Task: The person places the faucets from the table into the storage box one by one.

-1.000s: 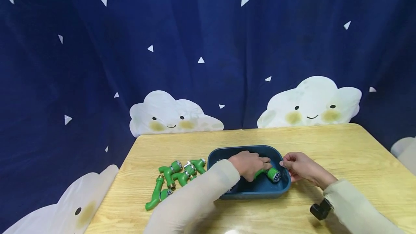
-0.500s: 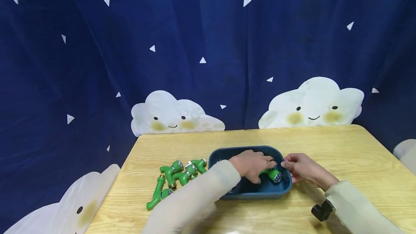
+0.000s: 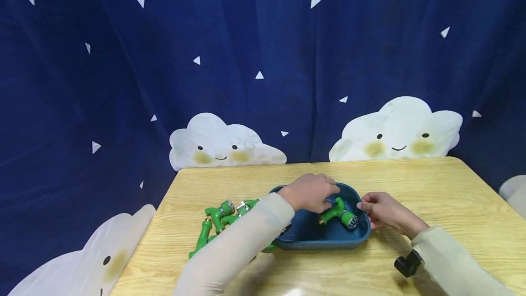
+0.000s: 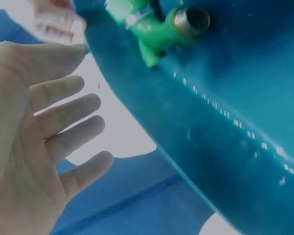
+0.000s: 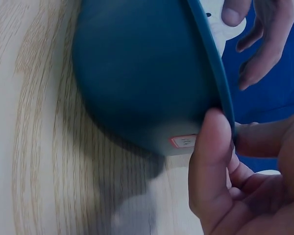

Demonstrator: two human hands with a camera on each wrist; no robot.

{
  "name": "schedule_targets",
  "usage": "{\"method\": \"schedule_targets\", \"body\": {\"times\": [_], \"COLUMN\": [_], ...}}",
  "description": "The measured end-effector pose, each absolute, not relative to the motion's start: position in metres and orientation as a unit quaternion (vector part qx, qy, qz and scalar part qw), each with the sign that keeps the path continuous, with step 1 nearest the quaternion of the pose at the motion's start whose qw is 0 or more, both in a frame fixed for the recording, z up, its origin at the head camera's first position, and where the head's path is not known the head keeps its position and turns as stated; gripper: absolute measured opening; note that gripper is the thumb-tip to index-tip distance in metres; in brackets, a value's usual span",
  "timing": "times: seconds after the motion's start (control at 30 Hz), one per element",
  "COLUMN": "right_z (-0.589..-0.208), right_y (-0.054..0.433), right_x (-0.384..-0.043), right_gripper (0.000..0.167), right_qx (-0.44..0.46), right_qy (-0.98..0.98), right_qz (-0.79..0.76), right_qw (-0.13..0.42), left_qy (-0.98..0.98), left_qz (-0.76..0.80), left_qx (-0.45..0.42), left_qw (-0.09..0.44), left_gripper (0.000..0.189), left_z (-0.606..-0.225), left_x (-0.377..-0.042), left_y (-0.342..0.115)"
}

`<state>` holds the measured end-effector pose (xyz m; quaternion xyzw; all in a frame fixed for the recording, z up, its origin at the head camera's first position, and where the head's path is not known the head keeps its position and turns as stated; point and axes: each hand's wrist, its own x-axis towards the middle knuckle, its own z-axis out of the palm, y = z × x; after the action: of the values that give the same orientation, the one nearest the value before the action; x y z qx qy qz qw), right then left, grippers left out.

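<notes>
A green plastic tap (image 3: 334, 213) with a ribbed knob lies in the right part of a dark blue plastic tub (image 3: 320, 245). Above the tub's far side hovers my left hand (image 3: 310, 192), holding nothing. The left wrist view shows this left hand (image 4: 49, 112) with fingers spread and relaxed, apart from the tap (image 4: 154, 32), whose brass-coloured end shows. My right hand (image 3: 384, 214) pinches the tub's right rim between thumb and fingers, as the right wrist view also shows with the tub wall (image 5: 147, 73). My left sleeve hides the tub's left end.
Several more green taps (image 3: 219, 214) lie on the wooden table (image 3: 230, 182) left of the tub, partly behind the left sleeve (image 3: 246, 236). A dark blue curtain (image 3: 263, 35) with white clouds hangs behind the table. A small black device (image 3: 407, 264) is at the right cuff.
My left hand has let go of the tap and risen up and away from it, leaving the tap in full sight in the tub. The right hand stays on the rim.
</notes>
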<state>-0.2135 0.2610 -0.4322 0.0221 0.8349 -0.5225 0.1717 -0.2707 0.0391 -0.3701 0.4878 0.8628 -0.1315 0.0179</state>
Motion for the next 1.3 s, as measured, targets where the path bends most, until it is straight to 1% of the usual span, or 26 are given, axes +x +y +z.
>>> {"method": "schedule_targets", "body": {"times": [0.27, 0.47, 0.7, 0.9, 1.3], "right_z": [-0.435, -0.435, -0.434, -0.434, -0.434], "right_y": [0.26, 0.259, 0.26, 0.262, 0.262], "right_x": [-0.215, -0.214, -0.215, -0.216, -0.214], "right_gripper": [0.019, 0.02, 0.021, 0.021, 0.02], "right_qx": [0.02, 0.015, 0.019, 0.02, 0.011], "right_qy": [0.832, 0.83, 0.83, 0.835, 0.833], "right_qz": [-0.528, -0.532, -0.529, -0.52, -0.525], "right_qw": [0.169, 0.167, 0.176, 0.177, 0.178], "left_qy": [0.881, 0.886, 0.908, 0.916, 0.935], "left_qz": [-0.097, -0.09, -0.07, -0.042, 0.015], "left_qx": [0.462, 0.454, 0.413, 0.398, 0.353], "left_qw": [-0.008, -0.024, -0.007, -0.017, 0.01], "left_gripper": [0.043, 0.042, 0.045, 0.044, 0.044], "left_z": [-0.355, -0.352, -0.343, -0.338, -0.345], "left_x": [-0.276, -0.28, -0.283, -0.287, -0.299], "left_y": [0.008, -0.013, -0.039, -0.061, -0.1]}}
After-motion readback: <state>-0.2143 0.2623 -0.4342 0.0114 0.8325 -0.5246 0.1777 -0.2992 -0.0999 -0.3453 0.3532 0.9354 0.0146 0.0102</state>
